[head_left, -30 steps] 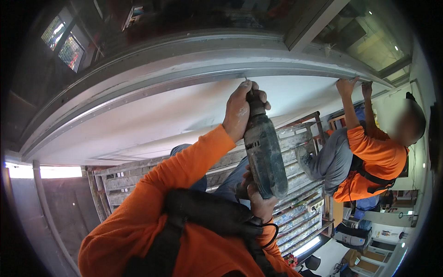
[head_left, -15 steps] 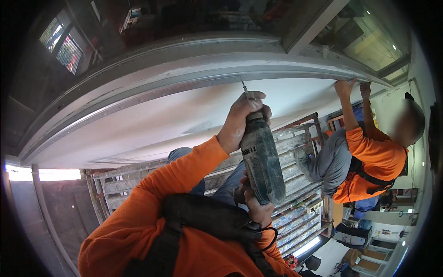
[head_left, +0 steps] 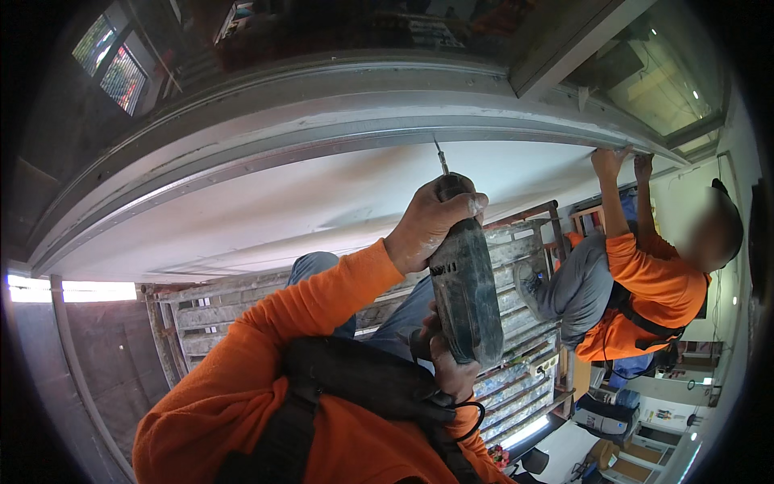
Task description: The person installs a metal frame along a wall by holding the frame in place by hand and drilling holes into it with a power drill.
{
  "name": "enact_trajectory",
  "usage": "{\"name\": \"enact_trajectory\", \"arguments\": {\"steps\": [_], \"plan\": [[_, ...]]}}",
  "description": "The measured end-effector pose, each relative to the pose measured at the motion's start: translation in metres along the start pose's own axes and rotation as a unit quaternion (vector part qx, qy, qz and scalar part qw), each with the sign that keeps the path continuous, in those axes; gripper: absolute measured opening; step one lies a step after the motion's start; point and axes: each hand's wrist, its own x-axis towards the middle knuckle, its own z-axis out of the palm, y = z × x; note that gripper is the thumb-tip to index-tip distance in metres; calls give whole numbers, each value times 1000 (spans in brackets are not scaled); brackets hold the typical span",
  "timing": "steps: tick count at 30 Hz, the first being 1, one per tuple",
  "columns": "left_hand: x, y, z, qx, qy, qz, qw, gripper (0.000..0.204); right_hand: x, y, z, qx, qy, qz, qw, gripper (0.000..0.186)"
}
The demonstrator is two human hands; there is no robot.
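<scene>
A dark green power drill (head_left: 463, 290) points up at a grey metal ceiling track (head_left: 322, 121). Its thin bit (head_left: 439, 157) ends a little below the track's edge. My left hand (head_left: 431, 222), on an orange sleeve, wraps the drill's front end just under the bit. Lower down, my right hand (head_left: 447, 367) grips the drill's handle and is partly hidden behind the tool body. A black strap (head_left: 355, 379) crosses my arm.
A white ceiling board (head_left: 266, 214) runs under the track. At the right a co-worker (head_left: 645, 290) in an orange shirt and grey trousers holds both hands up to the track. Metal scaffold planks (head_left: 524, 242) lie below, with a window (head_left: 109, 60) at upper left.
The drill has come down and to the right, so the bit now stands slightly off the track. Both hands kept their hold; the co-worker barely moved.
</scene>
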Motion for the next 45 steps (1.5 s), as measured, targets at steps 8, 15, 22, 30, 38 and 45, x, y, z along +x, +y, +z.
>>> {"name": "enact_trajectory", "arguments": {"steps": [8,15,22,30,38,45], "plan": [[3,-3,-3,2,-13,5,1000,17,0,-2,-1,-8,0,6,1000,46],[2,-2,0,3,-2,16,1000,18,1,-1,-4,-56,-15,-3,998,44],[4,-4,-3,-26,2,6,1000,20,2,-2,-1,-41,-4,-16,999,39],[2,-1,1,11,9,27,1000,17,3,0,-8,-73,-9,3,997,37],[6,-6,-4,-6,1,22,1000,16,3,-3,-8,-44,-13,-4,999,38],[5,-2,0,5,4,34,999,17,3,-1,-9,-54,8,9,998,38]]}}
